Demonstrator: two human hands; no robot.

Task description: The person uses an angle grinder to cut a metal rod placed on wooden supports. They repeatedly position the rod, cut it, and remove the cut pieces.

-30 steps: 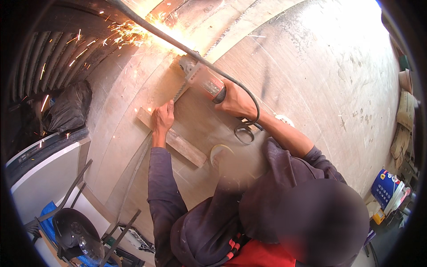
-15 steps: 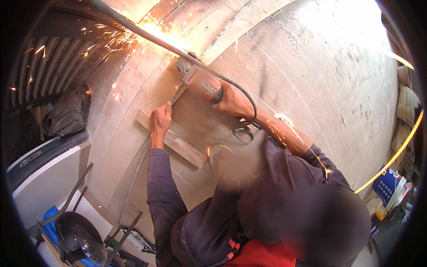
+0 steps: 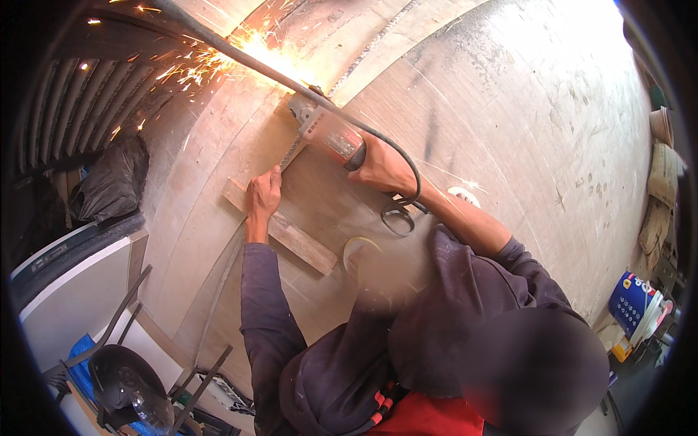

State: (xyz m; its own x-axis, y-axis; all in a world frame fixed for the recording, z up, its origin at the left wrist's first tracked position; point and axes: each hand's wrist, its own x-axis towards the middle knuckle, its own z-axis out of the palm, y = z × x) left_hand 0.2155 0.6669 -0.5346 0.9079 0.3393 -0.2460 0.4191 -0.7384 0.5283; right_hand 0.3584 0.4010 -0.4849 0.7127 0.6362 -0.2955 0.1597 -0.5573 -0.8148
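My right hand (image 3: 382,166) is wrapped around the body of an angle grinder (image 3: 336,138), whose head points up and left. Bright sparks spray from beyond its head toward the upper left; the disc is mostly hidden. My left hand (image 3: 262,195) is closed on a ribbed steel bar (image 3: 289,154) that runs up toward the grinder's head. Past the grinder a ribbed length (image 3: 367,51) continues in roughly the same line; the junction is hidden by the tool and glare. Under my left hand lies a wooden plank (image 3: 309,251).
A thick dark cable (image 3: 240,54) crosses above the grinder and loops by my right wrist. At left are a black plastic bag (image 3: 113,182), a ridged metal surface (image 3: 83,109) and a black chair-like object (image 3: 127,385). A blue-and-white bucket (image 3: 632,305) stands at right.
Both hands and the grinder hold almost the same place. The spark spray has shifted shape, and the bright streaks across my right forearm and at the right edge have gone.
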